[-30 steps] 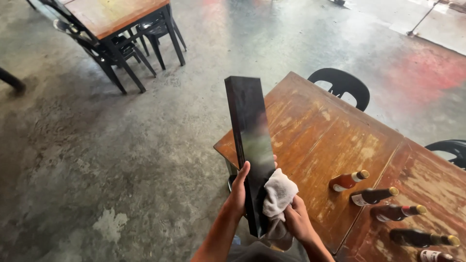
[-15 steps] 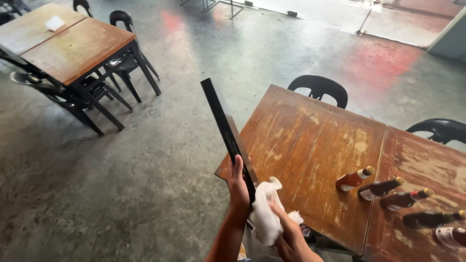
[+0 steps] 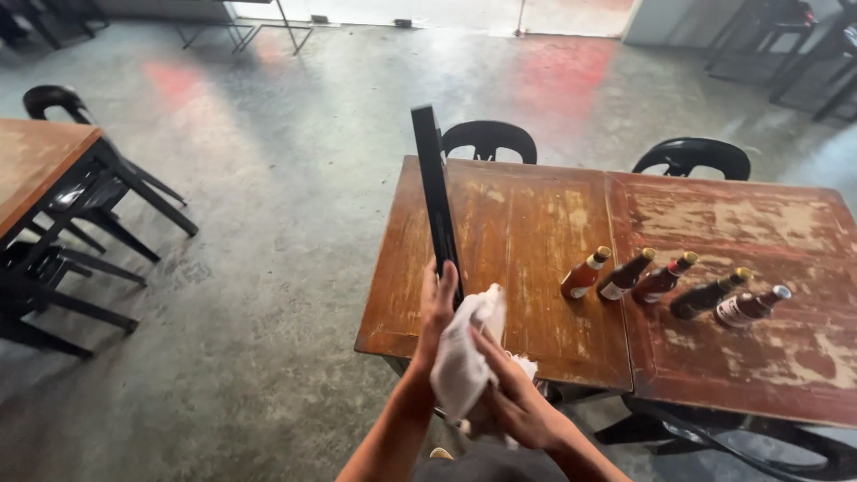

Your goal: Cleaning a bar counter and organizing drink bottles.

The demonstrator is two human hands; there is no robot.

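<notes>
A person's left hand (image 3: 437, 308) grips the lower end of a long black board (image 3: 436, 201), held upright and edge-on above the near left corner of a worn wooden table (image 3: 500, 232). The right hand (image 3: 516, 400) clutches a white cloth (image 3: 464, 361) against the board's base. Five sauce bottles (image 3: 665, 286) line the tabletop to the right; black chairs (image 3: 489, 138) stand at the far side.

Daylight pours in from the far doorway, glaring on the floor (image 3: 268, 178) — sharp overall, wide-angle bending at edges.
</notes>
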